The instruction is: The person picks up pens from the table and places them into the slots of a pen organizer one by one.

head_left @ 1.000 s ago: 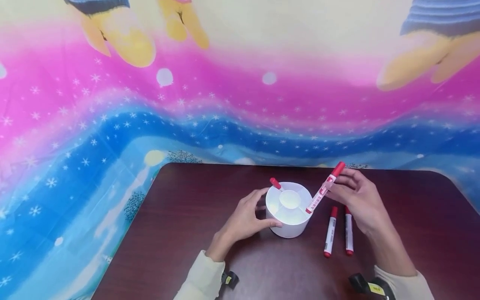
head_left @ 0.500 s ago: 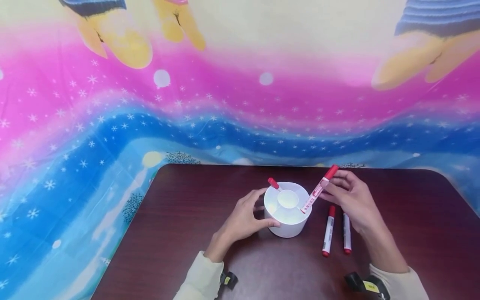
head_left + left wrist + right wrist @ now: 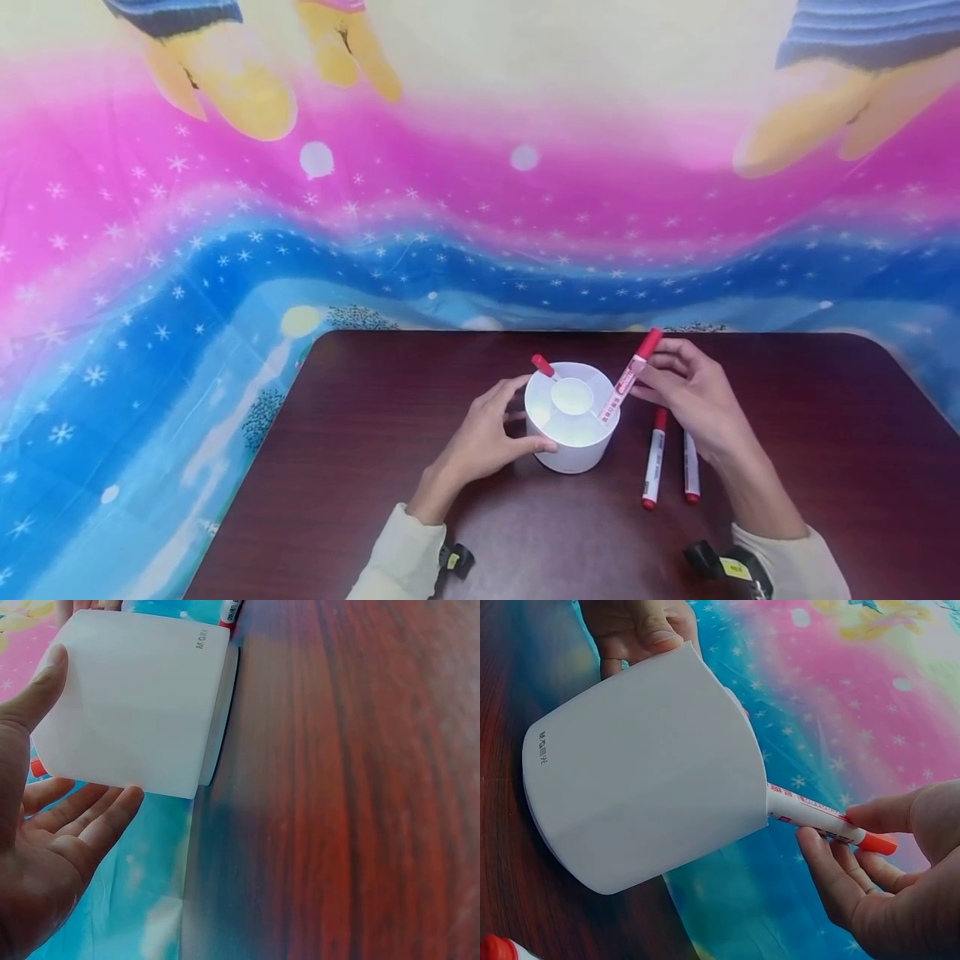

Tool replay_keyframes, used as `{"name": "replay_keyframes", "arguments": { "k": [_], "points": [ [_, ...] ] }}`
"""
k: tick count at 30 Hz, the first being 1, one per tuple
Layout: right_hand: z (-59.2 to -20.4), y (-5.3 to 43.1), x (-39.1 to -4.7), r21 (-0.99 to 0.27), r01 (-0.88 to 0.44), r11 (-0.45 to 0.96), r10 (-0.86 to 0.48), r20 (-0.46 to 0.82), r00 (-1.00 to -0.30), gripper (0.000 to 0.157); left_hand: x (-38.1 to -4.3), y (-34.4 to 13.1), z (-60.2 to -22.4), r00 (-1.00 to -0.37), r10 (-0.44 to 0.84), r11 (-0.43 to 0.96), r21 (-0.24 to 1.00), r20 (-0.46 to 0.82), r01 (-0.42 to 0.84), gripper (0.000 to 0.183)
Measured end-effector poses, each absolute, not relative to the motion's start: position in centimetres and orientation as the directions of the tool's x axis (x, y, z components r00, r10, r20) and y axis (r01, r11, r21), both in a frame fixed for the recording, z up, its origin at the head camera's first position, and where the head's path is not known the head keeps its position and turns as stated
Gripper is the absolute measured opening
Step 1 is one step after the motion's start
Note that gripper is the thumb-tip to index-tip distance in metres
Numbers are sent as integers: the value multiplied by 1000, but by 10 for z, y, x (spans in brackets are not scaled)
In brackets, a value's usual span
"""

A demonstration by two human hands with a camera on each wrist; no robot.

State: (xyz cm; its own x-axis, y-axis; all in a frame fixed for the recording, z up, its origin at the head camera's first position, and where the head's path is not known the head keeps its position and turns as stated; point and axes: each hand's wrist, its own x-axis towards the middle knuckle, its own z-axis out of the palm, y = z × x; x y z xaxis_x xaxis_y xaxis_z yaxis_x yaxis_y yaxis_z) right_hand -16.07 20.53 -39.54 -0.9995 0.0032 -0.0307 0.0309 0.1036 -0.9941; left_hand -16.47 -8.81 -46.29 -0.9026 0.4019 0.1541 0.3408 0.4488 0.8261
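Observation:
A round white pen holder [image 3: 573, 455] with a ring-shaped inner compartment stands on the table. My left hand [image 3: 480, 437] grips its left side, thumb at the front rim and fingers behind. One red-capped marker [image 3: 543, 366] leans in the back left of the holder. Between thumb and fingers, my right hand [image 3: 693, 400] pinches another red-and-white marker [image 3: 817, 814] near its red cap. That marker slants, with its lower end inside the holder's right rim in the right wrist view. Two more red-capped markers, a nearer one [image 3: 654, 462] and a farther-right one [image 3: 691, 467], lie below my right hand.
The dark brown wooden table [image 3: 360, 417] has rounded back corners. A colourful printed cloth [image 3: 480, 192] hangs right behind its back edge. Black wrist devices, one on the left [image 3: 456, 560] and one on the right [image 3: 723, 567], sit at the sleeves.
My right hand has brought its marker left and slightly down, so its lower end has passed from the holder's right rim to inside it. My left hand keeps its hold.

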Motion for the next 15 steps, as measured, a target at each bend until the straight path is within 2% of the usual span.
{"name": "replay_keyframes", "arguments": {
  "k": [3,15],
  "points": [
    [-395,203,-161,-992,33,118,-1,-33,-999,54,-165,-89,-463,-905,398,455,824,152,339,97],
    [-400,200,-158,-991,3,137,-22,-6,-1000,51,-162,-88,-462,-904,399,457,822,152,340,95]
  ]
}}
